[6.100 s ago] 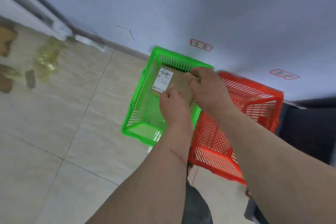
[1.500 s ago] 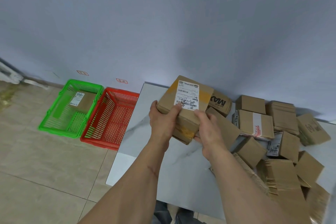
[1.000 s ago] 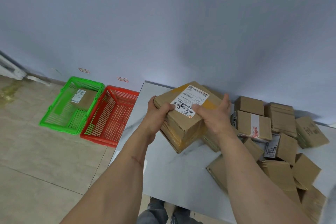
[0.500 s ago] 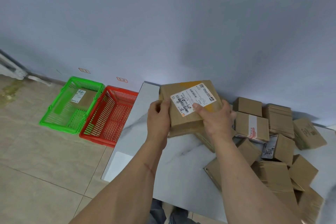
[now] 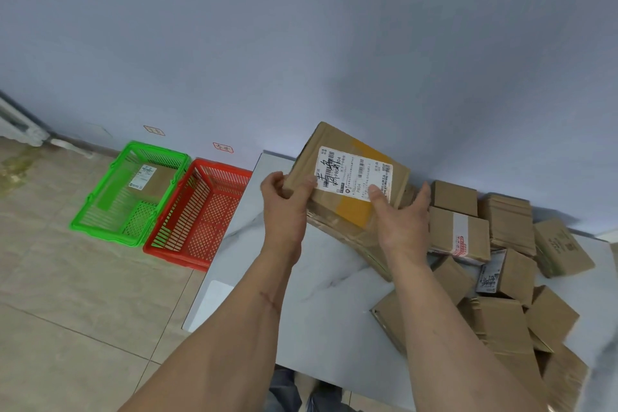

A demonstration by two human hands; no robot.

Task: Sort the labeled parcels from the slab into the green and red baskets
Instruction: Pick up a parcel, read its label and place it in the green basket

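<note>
Labeled parcel (image 5: 347,184): raised above the counter (image 5: 301,294), label up, gripped by left hand (image 5: 284,207) and right hand (image 5: 401,221), fingers curled on its edges. Green basket (image 5: 100,227), beside counter: one parcel (image 5: 150,177). Red basket (image 5: 167,251): apparently empty. Parcel pile (image 5: 501,278) on counter: mostly unsorted.

Labelled brown parcel (image 5: 347,184) held tilted above the slab (image 5: 321,294).
</note>
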